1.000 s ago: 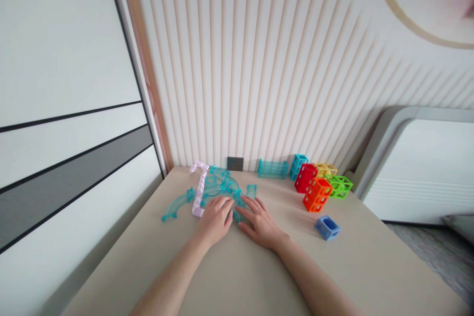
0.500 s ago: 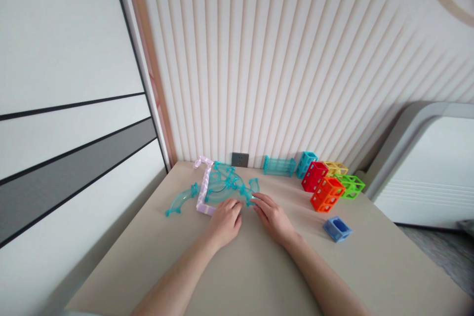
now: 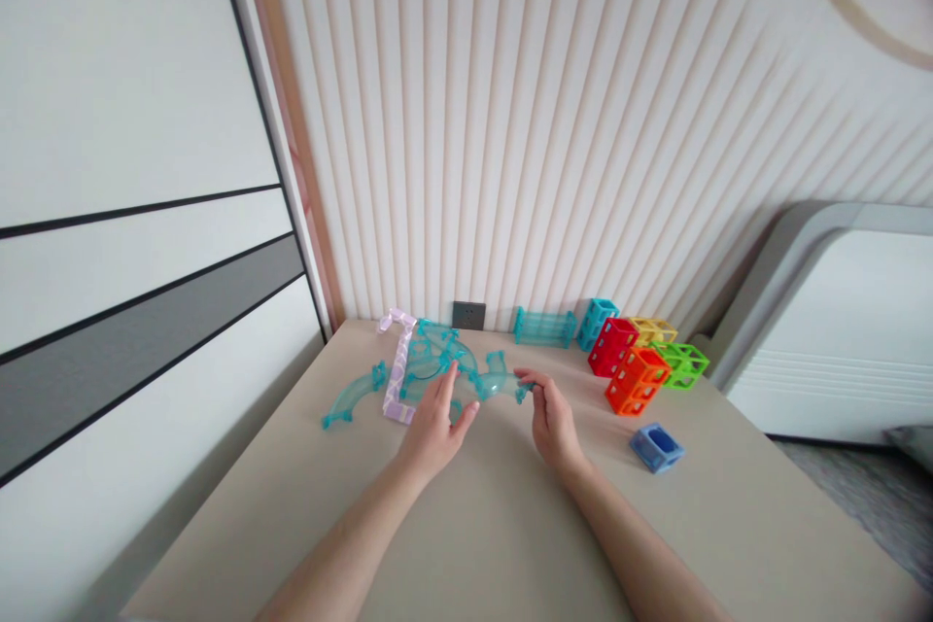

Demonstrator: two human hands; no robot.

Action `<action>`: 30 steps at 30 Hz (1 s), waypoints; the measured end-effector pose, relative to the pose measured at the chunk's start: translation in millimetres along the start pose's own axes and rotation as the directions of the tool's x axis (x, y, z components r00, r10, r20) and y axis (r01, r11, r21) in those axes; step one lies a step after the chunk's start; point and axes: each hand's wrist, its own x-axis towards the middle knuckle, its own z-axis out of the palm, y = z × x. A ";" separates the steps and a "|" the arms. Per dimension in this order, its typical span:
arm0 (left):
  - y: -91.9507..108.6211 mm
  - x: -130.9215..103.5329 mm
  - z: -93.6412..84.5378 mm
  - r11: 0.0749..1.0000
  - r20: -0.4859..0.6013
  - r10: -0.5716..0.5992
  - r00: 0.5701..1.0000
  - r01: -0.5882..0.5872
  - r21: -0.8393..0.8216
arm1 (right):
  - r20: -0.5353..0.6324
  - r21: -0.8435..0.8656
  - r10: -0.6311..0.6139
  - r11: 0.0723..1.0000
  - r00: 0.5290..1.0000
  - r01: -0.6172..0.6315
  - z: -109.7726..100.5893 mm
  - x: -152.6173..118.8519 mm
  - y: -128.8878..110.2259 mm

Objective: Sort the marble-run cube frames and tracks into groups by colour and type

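Between my hands is a clear teal curved track piece (image 3: 502, 387). My right hand (image 3: 552, 416) pinches its right end between thumb and fingers. My left hand (image 3: 435, 428) is open, thumb apart from its straightened fingers, beside the left end of that piece; whether it touches it I cannot tell. Behind and left of it lies a pile of teal track pieces (image 3: 430, 369), partly hidden by the hand. A lilac patterned angular frame piece (image 3: 397, 374) borders the pile on the left. One more curved teal track piece (image 3: 354, 397) lies apart at the far left.
On the right stand red (image 3: 610, 347), orange (image 3: 637, 381), yellow (image 3: 651, 330), green (image 3: 683, 364) and turquoise (image 3: 597, 323) open-sided blocks. A blue block (image 3: 657, 448) sits nearer. A straight teal track piece (image 3: 544, 328) stands by the wall, near a black socket (image 3: 468, 315).
My right hand has moved slightly right and now grips a curved track piece, drawn out to the right from the pile. My left hand has opened, its fingers straightening and its thumb spreading.
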 end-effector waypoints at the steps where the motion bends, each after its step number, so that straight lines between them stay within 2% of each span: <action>1: -0.2 0.5 -0.5 0.999 -0.009 -0.018 1.000 0.017 -0.044 | 0.028 0.023 -0.025 0.999 0.999 0.024 1.1 -1.3 -1.6; 4: 2.6 1.2 -2.5 0.991 0.032 -0.035 0.999 0.039 -0.124 | 0.070 0.084 -0.068 0.995 0.995 0.062 5.9 -5.8 -5.7; 7: 8.4 1.5 -5.0 0.990 0.082 -0.015 0.997 0.026 -0.137 | 0.073 0.133 -0.079 0.989 0.994 0.069 9.7 -8.4 -6.7; 10: 12.6 2.5 -8.3 0.993 0.002 -0.010 1.000 0.010 -0.114 | 0.043 0.181 -0.023 0.983 0.999 0.014 10.6 -6.4 -2.9; 12: 13.2 3.9 -11.4 0.997 -0.095 -0.032 0.995 0.025 -0.077 | 0.055 0.129 0.020 0.991 0.998 -0.027 9.8 -2.5 1.7; 14: 12.4 5.5 -14.7 0.998 -0.166 -0.060 0.984 0.054 -0.041 | 0.179 -0.020 0.002 1.000 0.984 0.001 9.2 1.9 6.5; 15: 11.9 6.2 -16.1 0.998 -0.188 -0.067 0.980 0.063 -0.027 | 0.278 -0.107 -0.012 0.993 0.961 0.043 9.4 3.9 8.4; 17: 11.1 6.9 -17.5 0.998 -0.207 -0.055 0.977 0.055 -0.008 | 0.466 -0.242 -0.009 0.961 0.885 0.137 10.8 6.4 10.6; 19: 11.1 6.6 -16.9 1.000 -0.195 -0.028 0.980 0.029 0.001 | 0.561 -0.331 0.032 0.925 0.827 0.189 12.7 7.0 10.6; 20: 11.3 6.2 -16.0 1.000 -0.181 -0.014 0.983 0.015 0.004 | 0.580 -0.365 0.050 0.908 0.813 0.204 13.3 6.8 9.8; 22: 12.0 5.3 -13.8 1.000 -0.149 0.010 0.989 -0.009 0.010 | 0.580 -0.416 0.062 0.880 0.813 0.229 13.1 6.1 7.2; 24: 12.7 4.5 -12.1 0.999 -0.127 0.032 0.991 -0.030 0.010 | 0.551 -0.448 0.057 0.862 0.832 0.238 11.2 5.4 4.1; 27: 13.5 3.7 -11.2 0.998 -0.089 0.058 0.994 -0.058 0.001 | 0.505 -0.493 0.069 0.841 0.860 0.222 7.9 4.6 0.2; 30: 14.2 2.8 -11.0 0.997 -0.022 0.075 0.997 -0.075 0.004 | 0.489 -0.529 0.110 0.826 0.865 0.193 6.7 4.3 -1.8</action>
